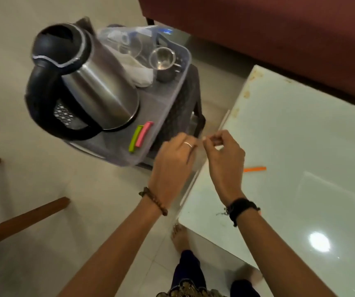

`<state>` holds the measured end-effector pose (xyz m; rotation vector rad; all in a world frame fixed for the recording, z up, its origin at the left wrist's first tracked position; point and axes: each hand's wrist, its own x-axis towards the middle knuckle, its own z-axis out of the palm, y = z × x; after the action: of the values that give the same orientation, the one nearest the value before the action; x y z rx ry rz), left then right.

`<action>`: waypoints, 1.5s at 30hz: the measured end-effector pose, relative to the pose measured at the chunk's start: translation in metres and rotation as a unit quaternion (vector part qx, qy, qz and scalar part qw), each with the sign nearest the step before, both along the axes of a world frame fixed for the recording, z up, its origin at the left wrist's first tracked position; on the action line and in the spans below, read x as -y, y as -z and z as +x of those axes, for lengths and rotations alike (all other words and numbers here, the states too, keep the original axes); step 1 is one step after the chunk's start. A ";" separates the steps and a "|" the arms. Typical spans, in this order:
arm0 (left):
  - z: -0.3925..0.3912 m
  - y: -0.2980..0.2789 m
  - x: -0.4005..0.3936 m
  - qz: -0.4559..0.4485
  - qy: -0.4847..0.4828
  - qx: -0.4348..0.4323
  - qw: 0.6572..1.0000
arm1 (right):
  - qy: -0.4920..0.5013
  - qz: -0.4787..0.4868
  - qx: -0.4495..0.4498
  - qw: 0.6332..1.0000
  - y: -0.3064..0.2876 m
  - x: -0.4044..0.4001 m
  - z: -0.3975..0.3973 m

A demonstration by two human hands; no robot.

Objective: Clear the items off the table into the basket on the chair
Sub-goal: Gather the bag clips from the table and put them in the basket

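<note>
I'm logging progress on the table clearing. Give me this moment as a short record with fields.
basket: on the chair, left of the table
in basket: kettle, steel cup, green clip, pink clip, plastic bag
on table: orange strip
left hand: over the gap beside the basket
right hand: fingers pinched near the left hand; what they hold is too small to tell

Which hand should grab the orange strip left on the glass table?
Right. The right hand is already over the table, nearer the orange strip; the left hand sits toward the basket.
</note>
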<state>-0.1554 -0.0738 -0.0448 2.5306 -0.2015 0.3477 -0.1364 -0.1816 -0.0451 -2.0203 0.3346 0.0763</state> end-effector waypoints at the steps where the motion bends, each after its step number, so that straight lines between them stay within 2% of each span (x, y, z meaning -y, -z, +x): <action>1: -0.005 0.005 0.021 0.010 0.047 -0.012 0.999 | 0.017 -0.011 -0.027 0.999 0.005 0.023 -0.014; 2: -0.009 0.012 0.039 0.019 0.084 -0.032 0.996 | 0.029 -0.027 -0.060 0.997 0.012 0.044 -0.028; 4: -0.013 0.030 0.078 0.019 0.131 -0.128 0.983 | 0.052 -0.067 -0.133 0.988 0.024 0.089 -0.060; 6: -0.015 0.054 0.111 0.040 0.135 -0.229 0.963 | 0.064 -0.100 -0.195 0.974 0.037 0.130 -0.090; 7: -0.014 0.065 0.122 0.074 0.127 -0.253 0.956 | 0.063 -0.110 -0.226 0.966 0.043 0.143 -0.102; 9: -0.015 0.086 0.142 0.144 0.115 -0.271 0.945 | 0.045 -0.125 -0.288 0.948 0.053 0.164 -0.121; 12: -0.015 0.102 0.158 0.166 0.063 -0.264 0.948 | -0.018 -0.160 -0.331 0.930 0.069 0.171 -0.141; 14: -0.016 0.106 0.164 0.177 0.036 -0.233 0.956 | -0.050 -0.184 -0.320 0.928 0.076 0.170 -0.149; 17: -0.019 0.105 0.163 0.137 0.009 -0.217 0.966 | -0.057 -0.179 -0.306 0.933 0.083 0.169 -0.150; 20: -0.025 0.099 0.155 0.100 0.024 -0.243 0.964 | -0.013 -0.119 -0.309 0.944 0.080 0.170 -0.144; 24: -0.032 0.074 0.140 -0.056 -0.029 -0.283 0.957 | 0.078 0.004 -0.281 0.957 0.062 0.162 -0.125; 29: -0.021 0.023 0.087 -0.204 -0.136 -0.216 0.945 | 0.077 0.139 -0.200 0.967 0.020 0.109 -0.068; 31: -0.013 0.001 0.048 -0.213 -0.166 -0.155 0.950 | 0.056 0.168 -0.167 0.970 0.002 0.070 -0.040; 34: 0.002 -0.024 -0.015 -0.179 -0.223 -0.100 0.953 | 0.012 0.195 -0.098 0.976 -0.019 0.004 -0.002; 36: 0.009 -0.028 -0.057 -0.142 -0.267 -0.095 0.948 | -0.037 0.173 -0.067 0.982 -0.027 -0.042 0.018; 38: 0.014 -0.025 -0.086 -0.114 -0.290 -0.118 0.943 | -0.095 0.097 -0.052 0.989 -0.027 -0.079 0.030; 41: 0.018 -0.007 -0.113 -0.084 -0.280 -0.169 0.941 | -0.143 -0.055 -0.047 0.987 -0.017 -0.115 0.037; 45: 0.021 0.013 -0.120 -0.055 -0.251 -0.245 0.935 | -0.181 -0.135 -0.026 0.974 -0.005 -0.128 0.039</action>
<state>-0.1347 0.0458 -0.0574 2.4358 0.6454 -0.0906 -0.0978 -0.0539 -0.0398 -2.3341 0.0038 0.3255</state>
